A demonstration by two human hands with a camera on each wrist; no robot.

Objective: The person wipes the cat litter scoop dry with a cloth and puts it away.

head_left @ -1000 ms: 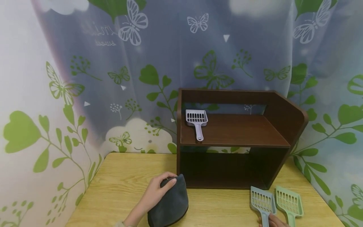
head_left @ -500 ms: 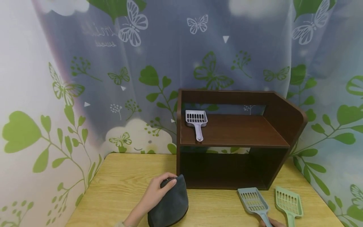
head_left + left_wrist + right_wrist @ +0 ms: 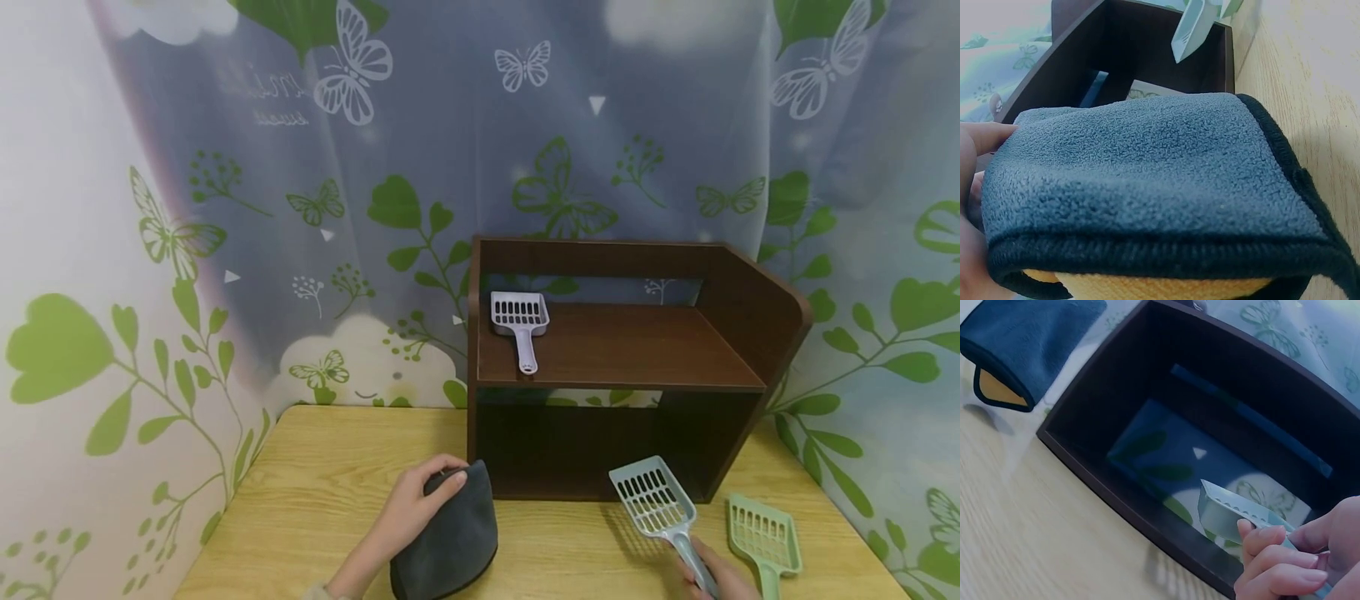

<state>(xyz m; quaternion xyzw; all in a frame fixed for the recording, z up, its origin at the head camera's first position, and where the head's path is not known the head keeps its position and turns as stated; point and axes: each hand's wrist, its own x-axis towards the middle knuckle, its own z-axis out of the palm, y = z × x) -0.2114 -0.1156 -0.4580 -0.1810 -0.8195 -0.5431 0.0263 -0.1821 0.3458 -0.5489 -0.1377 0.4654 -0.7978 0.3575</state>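
Observation:
My left hand (image 3: 422, 502) grips a folded dark grey cloth (image 3: 453, 533) by its upper edge, left of the shelf's front. In the left wrist view the cloth (image 3: 1147, 169) has black trim and a yellow underside. With my right hand (image 3: 718, 573) I hold a light blue slotted litter scoop (image 3: 654, 497) by its handle, raised off the table before the shelf's lower opening. The right wrist view shows my fingers curled round the handle, the scoop head (image 3: 1229, 509) pointing to the shelf. A green litter scoop (image 3: 765, 537) lies on the table beside my right hand.
A dark brown two-level shelf (image 3: 622, 386) stands on the wooden table (image 3: 337, 467). On its upper board, at the left, lies a lilac litter scoop (image 3: 520, 319). A patterned curtain (image 3: 420, 125) hangs behind and around.
My right hand has lifted the blue scoop off the table and brought it left, away from the green one, turning its head leftward. The left hand and the cloth stay in place.

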